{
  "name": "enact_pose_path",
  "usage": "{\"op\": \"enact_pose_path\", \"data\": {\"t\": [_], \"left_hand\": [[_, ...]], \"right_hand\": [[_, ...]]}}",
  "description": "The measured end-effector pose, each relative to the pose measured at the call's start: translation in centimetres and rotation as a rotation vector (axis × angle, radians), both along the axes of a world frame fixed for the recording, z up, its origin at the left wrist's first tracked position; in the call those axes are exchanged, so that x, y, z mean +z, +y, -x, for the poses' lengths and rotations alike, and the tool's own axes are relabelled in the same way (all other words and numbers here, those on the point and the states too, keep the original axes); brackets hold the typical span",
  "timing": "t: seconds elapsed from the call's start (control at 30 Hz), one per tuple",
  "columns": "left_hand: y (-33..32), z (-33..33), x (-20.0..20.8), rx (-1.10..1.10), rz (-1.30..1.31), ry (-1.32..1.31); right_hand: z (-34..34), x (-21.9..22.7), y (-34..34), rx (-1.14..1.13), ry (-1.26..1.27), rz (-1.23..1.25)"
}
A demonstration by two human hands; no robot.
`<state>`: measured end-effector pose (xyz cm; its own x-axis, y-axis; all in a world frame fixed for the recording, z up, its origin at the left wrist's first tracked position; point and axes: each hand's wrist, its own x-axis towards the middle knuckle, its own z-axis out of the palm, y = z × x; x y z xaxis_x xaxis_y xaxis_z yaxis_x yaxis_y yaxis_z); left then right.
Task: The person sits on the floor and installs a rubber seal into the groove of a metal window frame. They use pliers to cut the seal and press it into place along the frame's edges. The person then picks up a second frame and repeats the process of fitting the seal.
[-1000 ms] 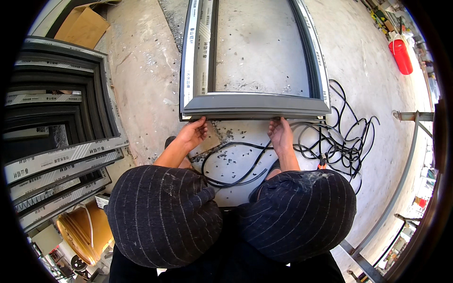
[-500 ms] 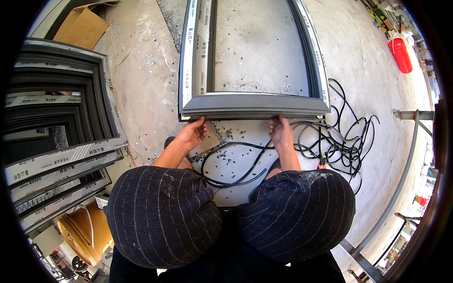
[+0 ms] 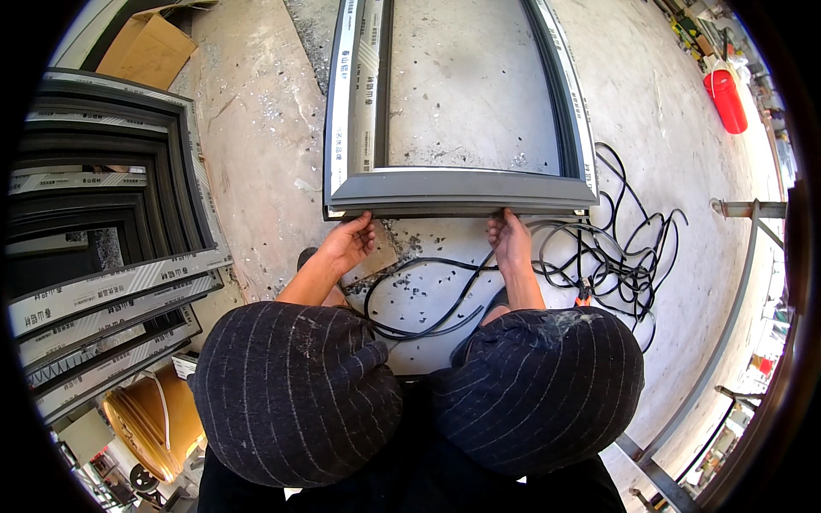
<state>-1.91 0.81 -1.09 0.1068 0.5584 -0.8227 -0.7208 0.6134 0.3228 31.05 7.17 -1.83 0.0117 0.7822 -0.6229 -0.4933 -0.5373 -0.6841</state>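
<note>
A large dark grey window frame point(image 3: 453, 186) with pale protective film along its sides lies in front of me, its near edge toward me. At the left part of that edge, my left hand point(image 3: 346, 239) is closed, fingertips pinched against the underside. My right hand point(image 3: 510, 245) grips the same edge farther right, thumb and fingers drawn together. Whether a thin seal strip lies between the fingertips cannot be made out. Long black rubber-like strip point(image 3: 629, 274) lies in loose tangled loops on the floor, running beneath and beside my right hand.
Several more frames point(image 3: 120, 282) are stacked at the left, near a yellow bucket point(image 3: 150, 423). A cardboard box point(image 3: 147, 50) lies at the far left, a red bucket point(image 3: 727, 100) far right. An orange-handled tool point(image 3: 583, 295) rests by the loops; a metal rack point(image 3: 744, 282) stands right.
Almost nothing differs. The right fingertips have shifted very slightly at the frame's near edge; the left hand and the frame stay in place.
</note>
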Motion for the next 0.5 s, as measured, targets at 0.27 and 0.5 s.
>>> {"op": "enact_pose_path", "data": {"t": [0.27, 0.5], "left_hand": [[0.3, -0.4, -0.2, -0.005, 0.0, -0.009], [0.1, -0.1, -0.1, -0.009, 0.003, 0.006]], "right_hand": [[0.4, 1.4, -0.6, -0.019, 0.085, 0.0], [0.7, 1.2, -0.4, 0.021, -0.036, -0.02]]}}
